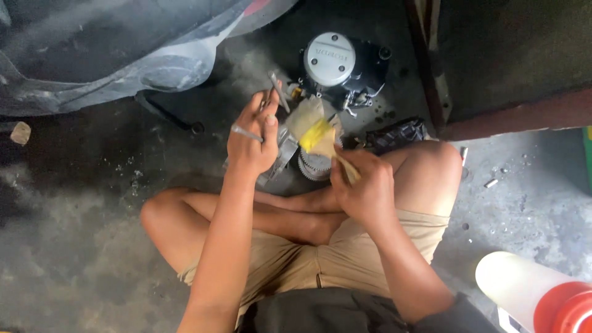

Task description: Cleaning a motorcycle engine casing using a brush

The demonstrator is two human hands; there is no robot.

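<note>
Fingers of the left hand are pinching 2 bolts; the right hand is gripping a paintbrush, hiding the gear beneath.

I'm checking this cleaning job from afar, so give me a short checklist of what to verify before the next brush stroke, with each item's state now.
1. Right hand grips paintbrush handle: ok.
2. Left hand steadies metal engine part: ok.
3. Thin metal rods secure in left fingers: cannot tell.
4. Bristles on the part: ok.
5. Engine clear of the hands: ok.
6. Bottle upright: not ok, lying tilted.
</note>
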